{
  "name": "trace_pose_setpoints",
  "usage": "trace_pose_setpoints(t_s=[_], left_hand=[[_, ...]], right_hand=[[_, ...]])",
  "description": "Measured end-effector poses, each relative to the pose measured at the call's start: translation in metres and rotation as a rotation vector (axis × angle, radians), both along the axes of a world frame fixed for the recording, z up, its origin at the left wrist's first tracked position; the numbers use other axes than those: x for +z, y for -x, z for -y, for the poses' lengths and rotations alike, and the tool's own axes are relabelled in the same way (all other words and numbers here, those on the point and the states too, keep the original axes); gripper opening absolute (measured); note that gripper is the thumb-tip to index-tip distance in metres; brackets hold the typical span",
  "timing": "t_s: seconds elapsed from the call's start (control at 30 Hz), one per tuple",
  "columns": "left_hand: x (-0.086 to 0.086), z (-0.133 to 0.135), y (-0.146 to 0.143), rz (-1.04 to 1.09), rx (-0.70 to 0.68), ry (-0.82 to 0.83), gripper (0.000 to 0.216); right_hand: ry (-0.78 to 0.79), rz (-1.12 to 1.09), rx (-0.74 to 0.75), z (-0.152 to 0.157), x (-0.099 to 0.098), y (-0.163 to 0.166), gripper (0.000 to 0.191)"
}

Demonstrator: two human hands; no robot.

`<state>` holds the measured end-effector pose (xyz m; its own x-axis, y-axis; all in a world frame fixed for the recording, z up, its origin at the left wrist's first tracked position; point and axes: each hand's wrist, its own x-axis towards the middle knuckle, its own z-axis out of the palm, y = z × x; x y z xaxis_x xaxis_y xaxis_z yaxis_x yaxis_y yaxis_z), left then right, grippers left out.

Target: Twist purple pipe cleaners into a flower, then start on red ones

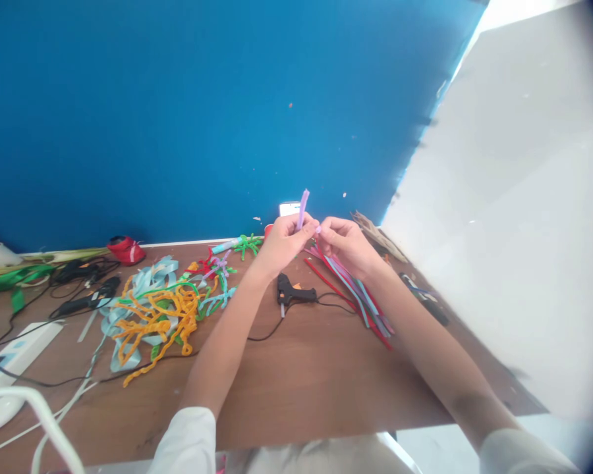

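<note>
Both of my hands are raised over the back of the table, their fingertips meeting at a light purple pipe cleaner (303,203). My left hand (290,238) is closed on it, and one end sticks up above the fingers. My right hand (348,245) pinches the same piece where a small purple bit shows between the fingertips. Under my right hand lies a bundle of pipe cleaners (360,296) in red, purple, pink and light blue. Below and between my hands rests a black glue gun (295,291) with its cord.
Left on the brown table (286,375) are orange twisted pipe cleaners (163,319), light blue ribbon (123,316), a green pipe-cleaner shape (248,245) and a white power strip (24,349) with cords. A phone (289,209) stands against the blue wall (217,118). A white wall (524,197) borders the right side.
</note>
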<state>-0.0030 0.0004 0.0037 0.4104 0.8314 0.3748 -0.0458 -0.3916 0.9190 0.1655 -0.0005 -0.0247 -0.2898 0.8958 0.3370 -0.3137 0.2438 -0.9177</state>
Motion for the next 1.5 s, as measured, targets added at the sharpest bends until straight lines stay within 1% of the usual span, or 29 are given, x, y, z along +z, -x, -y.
trace_pose_setpoints(t_s=[0.2,0.33,0.5,0.63,0.7,0.87,0.97,1.17,1.23,1.4,1.43,1.5], left_hand=[[0.002,-0.003,0.006,-0.173,0.124,-0.261,0.037],[0.005,0.0,0.008,-0.313,0.219,-0.395,0.035],[0.008,0.004,0.009,-0.392,0.247,-0.445,0.035],[0.009,0.004,0.01,-0.406,0.246,-0.452,0.033],[0.007,0.004,0.01,-0.421,0.246,-0.449,0.032],[0.001,0.0,0.009,-0.478,0.252,-0.433,0.032],[-0.001,-0.002,0.008,-0.497,0.256,-0.42,0.032],[-0.002,-0.003,0.007,-0.49,0.232,-0.358,0.03],[-0.003,-0.004,0.006,-0.502,0.226,-0.339,0.028],[-0.007,-0.005,-0.001,-0.502,0.226,-0.275,0.018],[-0.008,-0.005,-0.002,-0.487,0.226,-0.265,0.017],[-0.008,-0.005,-0.003,-0.451,0.231,-0.245,0.017]], right_hand=[[0.151,-0.023,0.111,0.001,0.0,0.004,0.034],[0.172,-0.081,0.136,0.001,0.001,0.004,0.03],[0.137,-0.071,0.13,0.001,0.002,0.003,0.033],[0.101,0.015,0.063,0.0,0.0,0.001,0.033],[0.055,0.054,0.021,-0.001,0.0,-0.001,0.03],[-0.129,0.209,-0.077,0.002,0.006,-0.004,0.021],[-0.274,0.324,-0.157,0.006,0.01,-0.005,0.018],[-0.575,0.622,-0.32,0.007,0.011,-0.009,0.018],[-0.71,0.728,-0.377,0.005,0.009,-0.01,0.016],[-1.126,1.051,-0.629,0.001,0.001,-0.01,0.013],[-1.18,1.088,-0.659,0.0,-0.001,-0.01,0.013],[-1.231,1.1,-0.704,-0.001,-0.003,-0.008,0.016]])
